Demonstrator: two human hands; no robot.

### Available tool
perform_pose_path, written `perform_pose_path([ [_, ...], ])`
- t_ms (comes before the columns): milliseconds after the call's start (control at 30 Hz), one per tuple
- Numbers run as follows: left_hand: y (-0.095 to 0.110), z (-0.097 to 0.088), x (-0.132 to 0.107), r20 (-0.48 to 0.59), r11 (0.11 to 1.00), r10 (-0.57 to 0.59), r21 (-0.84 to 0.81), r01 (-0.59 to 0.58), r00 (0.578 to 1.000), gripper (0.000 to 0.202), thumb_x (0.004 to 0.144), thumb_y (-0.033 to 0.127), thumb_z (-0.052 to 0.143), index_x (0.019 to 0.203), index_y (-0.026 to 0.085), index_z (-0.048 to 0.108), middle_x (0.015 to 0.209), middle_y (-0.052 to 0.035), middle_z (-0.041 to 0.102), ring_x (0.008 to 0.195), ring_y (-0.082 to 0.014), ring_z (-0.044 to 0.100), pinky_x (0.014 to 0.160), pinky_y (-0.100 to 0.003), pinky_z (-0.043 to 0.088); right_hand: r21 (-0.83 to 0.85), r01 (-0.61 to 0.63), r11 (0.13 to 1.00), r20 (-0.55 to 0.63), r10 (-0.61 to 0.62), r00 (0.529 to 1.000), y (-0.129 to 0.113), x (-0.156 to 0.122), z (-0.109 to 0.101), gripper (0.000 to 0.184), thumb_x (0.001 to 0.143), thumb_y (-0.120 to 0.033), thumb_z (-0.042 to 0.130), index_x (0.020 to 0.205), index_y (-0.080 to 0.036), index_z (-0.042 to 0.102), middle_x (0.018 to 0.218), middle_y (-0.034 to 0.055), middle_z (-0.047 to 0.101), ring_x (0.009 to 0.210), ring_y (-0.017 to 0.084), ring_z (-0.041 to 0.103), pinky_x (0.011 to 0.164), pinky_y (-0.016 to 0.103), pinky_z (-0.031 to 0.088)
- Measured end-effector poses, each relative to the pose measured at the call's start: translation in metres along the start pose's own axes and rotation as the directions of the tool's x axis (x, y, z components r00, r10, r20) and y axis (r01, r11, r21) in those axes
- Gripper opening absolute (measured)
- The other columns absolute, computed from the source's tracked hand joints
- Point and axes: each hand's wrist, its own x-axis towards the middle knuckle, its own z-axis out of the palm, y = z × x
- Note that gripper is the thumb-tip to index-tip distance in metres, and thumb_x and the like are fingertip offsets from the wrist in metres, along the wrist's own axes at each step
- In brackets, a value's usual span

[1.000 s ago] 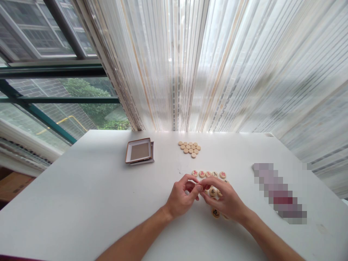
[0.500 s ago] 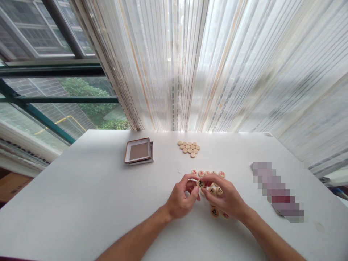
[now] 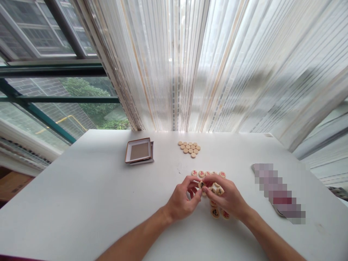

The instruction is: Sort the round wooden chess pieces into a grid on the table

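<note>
Between the fingertips of both hands is a round xiangqi piece (image 3: 201,185) with a black character, its face tilted toward me. My left hand (image 3: 183,197) pinches it from the left and my right hand (image 3: 224,192) from the right. Beneath and behind the hands lie several more xiangqi pieces with red or black characters. A row with red pieces (image 3: 194,173) runs along the far side, and a black-lettered piece (image 3: 214,212) lies nearest to me beside a red one (image 3: 225,214). My right hand hides part of this group.
Several blank-side-up pieces (image 3: 190,151) form a rough triangle farther back on the white table (image 3: 81,195). An open shallow box (image 3: 125,156) stands at the back left, stacked on another part. A blurred-out flat object (image 3: 277,192) lies at the right. Striped curtains (image 3: 174,72) hang behind the table.
The held piece has shifted slightly to the right and turned a little between my fingers. Both hands remain around it, and the pieces on the table stay as they were.
</note>
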Motion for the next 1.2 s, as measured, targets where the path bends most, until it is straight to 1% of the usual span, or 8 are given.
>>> perform_pose_path([
  [133,-0.0039,0.0009,-0.0005,0.001,0.998,0.039,0.043,-0.039,0.999,0.027,0.095,0.026,0.056,0.119,0.018,0.048,0.091,-0.0063,0.071,0.069,-0.0129,0.065,0.062,-0.023,0.050,-0.006,-0.008,1.000,-0.018,0.008,1.000,0.0021,-0.0003,0.0006,0.010,0.092,-0.022,0.063,0.101,-0.023,0.065,0.084,0.0016,0.069,0.075,0.016,0.066,0.071,0.028,0.054],
  [267,-0.0039,0.0007,-0.0004,0.005,0.997,0.050,0.060,-0.050,0.999,0.027,0.095,0.024,0.056,0.119,0.018,0.048,0.087,-0.0052,0.070,0.070,-0.0133,0.065,0.062,-0.023,0.051,-0.011,-0.011,1.000,-0.015,0.011,1.000,0.0030,-0.0011,0.0006,0.010,0.094,-0.022,0.060,0.102,-0.024,0.065,0.084,0.0013,0.070,0.076,0.016,0.067,0.071,0.027,0.054],
  [500,-0.0009,-0.0002,-0.0008,0.004,0.999,0.007,0.043,-0.007,1.000,0.028,0.095,0.025,0.056,0.120,0.018,0.047,0.089,-0.0057,0.071,0.068,-0.0126,0.065,0.062,-0.023,0.050,-0.017,-0.021,1.000,-0.013,0.021,1.000,0.0008,-0.0016,-0.0003,0.012,0.095,-0.020,0.056,0.103,-0.023,0.064,0.086,0.0012,0.070,0.077,0.015,0.067,0.072,0.026,0.053],
  [733,0.0007,-0.0014,0.0020,-0.014,0.999,-0.030,-0.021,0.030,0.999,0.028,0.095,0.029,0.058,0.119,0.018,0.048,0.088,-0.0049,0.070,0.069,-0.0127,0.065,0.062,-0.023,0.050,0.010,0.025,1.000,0.028,-0.025,0.999,0.0023,-0.0023,-0.0002,0.019,0.092,-0.018,0.058,0.110,-0.024,0.061,0.093,0.0033,0.067,0.083,0.017,0.065,0.078,0.030,0.054],
  [867,-0.0024,-0.0017,0.0035,-0.039,0.997,-0.071,-0.039,0.070,0.997,0.024,0.094,0.033,0.059,0.112,0.018,0.052,0.081,-0.0038,0.070,0.065,-0.0127,0.065,0.062,-0.024,0.050,0.014,0.050,0.999,0.045,-0.050,0.998,0.0042,-0.0028,0.0020,0.024,0.090,-0.015,0.060,0.111,-0.024,0.061,0.094,0.0030,0.066,0.083,0.016,0.064,0.077,0.029,0.054],
  [967,-0.0043,-0.0019,0.0043,-0.048,0.992,-0.110,-0.074,0.106,0.993,0.024,0.095,0.037,0.058,0.107,0.017,0.052,0.083,-0.0053,0.071,0.063,-0.0124,0.065,0.060,-0.023,0.049,0.000,0.066,0.998,0.050,-0.065,0.997,0.0054,-0.0031,0.0043,0.025,0.089,-0.013,0.060,0.110,-0.025,0.061,0.093,0.0020,0.067,0.082,0.016,0.064,0.076,0.029,0.053],
  [1033,-0.0044,-0.0020,0.0047,-0.046,0.988,-0.119,-0.100,0.114,0.992,0.024,0.096,0.039,0.057,0.106,0.017,0.052,0.084,-0.0059,0.072,0.062,-0.0120,0.065,0.060,-0.023,0.049,-0.011,0.069,0.998,0.052,-0.069,0.996,0.0057,-0.0031,0.0048,0.024,0.088,-0.013,0.060,0.108,-0.025,0.062,0.091,0.0014,0.067,0.082,0.016,0.064,0.076,0.029,0.053],
  [1200,-0.0021,-0.0026,0.0050,-0.056,0.986,-0.134,-0.109,0.128,0.989,0.025,0.098,0.041,0.051,0.105,0.017,0.053,0.079,-0.0039,0.069,0.058,-0.0106,0.062,0.060,-0.023,0.048,-0.018,0.051,0.999,0.063,-0.050,0.997,0.0050,-0.0031,0.0036,0.024,0.089,-0.014,0.059,0.110,-0.025,0.061,0.094,0.0019,0.067,0.082,0.016,0.064,0.077,0.029,0.053],
])
